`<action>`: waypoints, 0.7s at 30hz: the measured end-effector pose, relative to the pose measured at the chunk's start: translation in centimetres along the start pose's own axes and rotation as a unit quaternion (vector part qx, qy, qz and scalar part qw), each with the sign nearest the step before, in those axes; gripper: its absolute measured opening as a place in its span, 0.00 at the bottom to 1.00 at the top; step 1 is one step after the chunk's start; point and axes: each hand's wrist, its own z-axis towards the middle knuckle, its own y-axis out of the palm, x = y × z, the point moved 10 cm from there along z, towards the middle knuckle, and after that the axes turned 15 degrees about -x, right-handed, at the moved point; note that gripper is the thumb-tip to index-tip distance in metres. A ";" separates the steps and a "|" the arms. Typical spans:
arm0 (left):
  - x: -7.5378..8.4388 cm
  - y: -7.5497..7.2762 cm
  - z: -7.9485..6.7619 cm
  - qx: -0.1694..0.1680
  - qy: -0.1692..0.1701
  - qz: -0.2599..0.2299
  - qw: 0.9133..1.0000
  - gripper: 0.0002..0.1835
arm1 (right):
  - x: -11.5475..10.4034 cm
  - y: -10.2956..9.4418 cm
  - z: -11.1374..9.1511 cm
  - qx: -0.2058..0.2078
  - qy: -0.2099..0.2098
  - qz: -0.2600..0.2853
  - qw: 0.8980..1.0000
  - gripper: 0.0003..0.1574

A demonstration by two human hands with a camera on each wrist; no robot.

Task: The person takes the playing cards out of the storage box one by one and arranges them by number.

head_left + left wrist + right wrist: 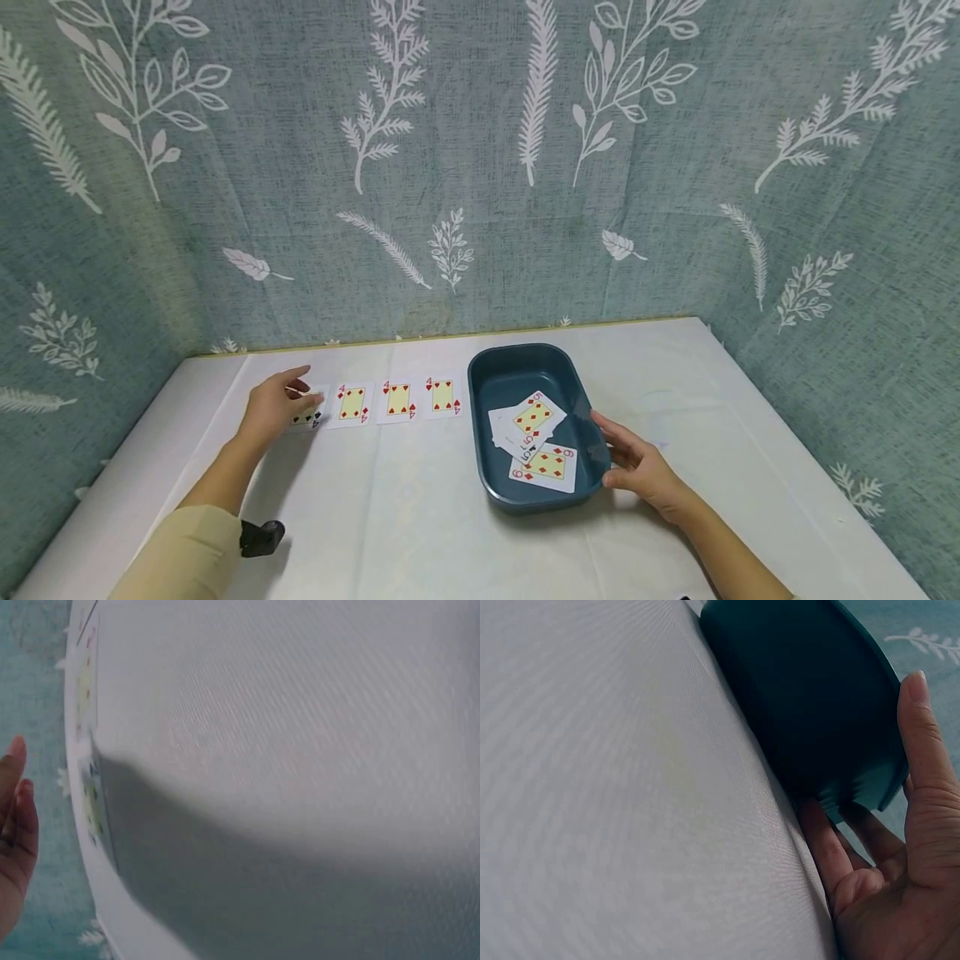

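Observation:
My left hand (275, 406) is over a black-suited playing card (312, 417) at the left end of a row, its fingers loosely bent and partly hiding the card. To its right lie a four of diamonds (351, 406), a four of hearts (399, 401) and another four of hearts (443, 396), all face up. In the left wrist view, the left hand (13, 840) shows at the edge. My right hand (641, 467) touches the outside of a dark blue tray (482, 450); in the right wrist view, the thumb (926, 742) is at its rim and other fingers meet its wall.
Inside the tray, a five of diamonds (534, 414) overlaps other cards, with a six of diamonds (551, 468) at the near end. White cloth (420, 517) covers the table. Leaf-patterned curtains (480, 167) rise behind and at both sides. A black strap (261, 538) sticks out from the left sleeve.

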 end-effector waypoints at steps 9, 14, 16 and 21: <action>3.5 0.0 -0.1 0.015 0.050 -0.030 0.998 0.35 | 0.1 -0.1 -0.1 0.001 0.004 -0.006 1.000 0.51; 5.4 0.5 -0.1 0.004 0.072 -0.030 0.997 0.37 | 0.0 -0.2 -0.1 0.006 0.010 -0.011 1.000 0.51; 6.1 0.8 -0.1 -0.004 0.078 -0.029 0.997 0.37 | 0.0 -0.2 0.0 0.009 0.015 -0.015 1.000 0.51; 7.2 1.9 0.0 -0.030 0.091 -0.053 0.994 0.40 | 0.1 0.0 0.0 0.008 0.013 -0.017 1.000 0.52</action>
